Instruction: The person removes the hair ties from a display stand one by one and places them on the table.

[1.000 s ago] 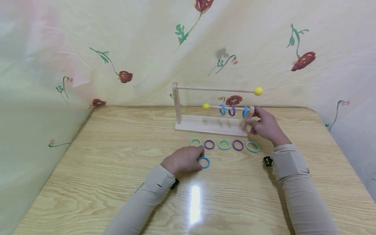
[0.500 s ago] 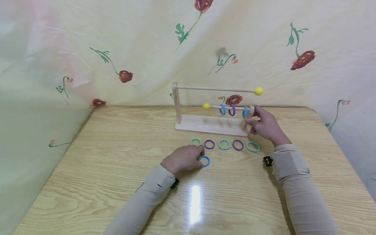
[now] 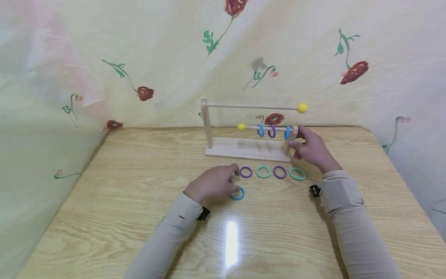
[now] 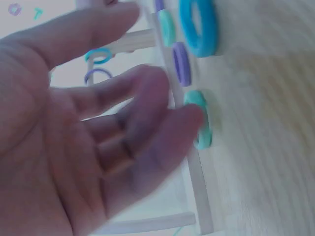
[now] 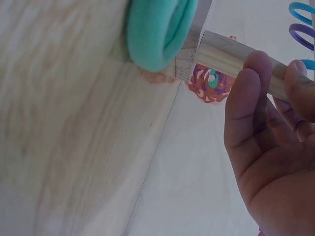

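Note:
My left hand [image 3: 212,184] hovers low over the table with fingers loosely spread, holding nothing in the left wrist view. Beside its thumb, a blue ring [image 3: 237,199] lies on the table. A mint-green ring [image 4: 204,132] near its fingertips is mostly hidden by the hand in the head view. With my right hand [image 3: 313,149] I grip the short upright post [image 5: 226,54] of a wooden stand [image 3: 244,154]. On the stand's lower rod hang a blue ring [image 3: 260,135], a purple ring [image 3: 273,131] and another blue ring [image 3: 287,138].
Along the stand's front lie a purple ring [image 3: 246,177], a green ring [image 3: 263,177], another purple ring [image 3: 280,178] and another green ring [image 3: 297,179]. The upper rod [image 3: 252,106] ends in a yellow ball [image 3: 302,107]. A flowered cloth [image 3: 167,62] hangs behind the table.
My left hand's fingers have parted from the blue ring, which now lies by itself on the table. The right hand keeps its hold on the post. The head view has shifted slightly.

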`<state>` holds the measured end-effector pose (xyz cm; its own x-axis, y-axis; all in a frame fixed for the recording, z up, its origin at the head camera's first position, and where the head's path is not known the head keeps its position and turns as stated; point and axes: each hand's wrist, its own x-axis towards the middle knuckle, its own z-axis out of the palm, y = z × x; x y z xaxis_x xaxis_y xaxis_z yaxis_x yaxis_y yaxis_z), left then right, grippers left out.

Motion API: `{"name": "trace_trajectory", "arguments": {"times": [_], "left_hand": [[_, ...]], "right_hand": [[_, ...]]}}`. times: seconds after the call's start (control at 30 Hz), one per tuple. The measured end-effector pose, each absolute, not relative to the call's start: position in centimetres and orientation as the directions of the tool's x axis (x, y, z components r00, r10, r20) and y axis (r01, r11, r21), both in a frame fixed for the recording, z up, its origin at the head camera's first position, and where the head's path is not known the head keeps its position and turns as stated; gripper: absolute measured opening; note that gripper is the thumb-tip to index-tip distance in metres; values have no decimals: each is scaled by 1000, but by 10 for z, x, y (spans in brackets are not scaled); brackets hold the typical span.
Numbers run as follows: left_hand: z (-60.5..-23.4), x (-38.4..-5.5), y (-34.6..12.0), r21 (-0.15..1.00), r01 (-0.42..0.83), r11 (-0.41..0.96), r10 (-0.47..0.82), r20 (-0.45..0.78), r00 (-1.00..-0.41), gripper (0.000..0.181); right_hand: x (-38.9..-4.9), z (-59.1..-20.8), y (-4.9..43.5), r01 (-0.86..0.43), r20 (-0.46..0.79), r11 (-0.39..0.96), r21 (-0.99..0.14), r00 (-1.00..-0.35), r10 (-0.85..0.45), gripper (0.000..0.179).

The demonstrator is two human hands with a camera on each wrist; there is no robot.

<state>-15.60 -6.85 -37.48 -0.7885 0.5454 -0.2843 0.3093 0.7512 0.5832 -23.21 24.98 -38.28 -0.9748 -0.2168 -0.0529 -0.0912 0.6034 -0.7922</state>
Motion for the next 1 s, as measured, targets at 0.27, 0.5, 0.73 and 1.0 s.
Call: {"name": "trace_trajectory", "arguments": {"times": [0.27,0.5,0.73,1.0], "left_hand": [[-379,-190,-47,926,15,376,442,-165,-882,53],[-391,-223,-14,972,-237,0,328,-223,-918,70],[-397,-237,11,952,-255,-170,269,-204,-941,63],[-401,-241,27,942,-252,-224,197,-209,-958,51]], "right_hand": [[-233,-382,251,-86,-53,606,-791,-977,-208,30],[-235,-383,250,-81,-56,582,-809,-975,-213,28],[-235,-385,250,-103,-27,568,-816,-976,-216,29],[-234,-385,251,-103,-29,578,-809,-976,-215,24]]}}
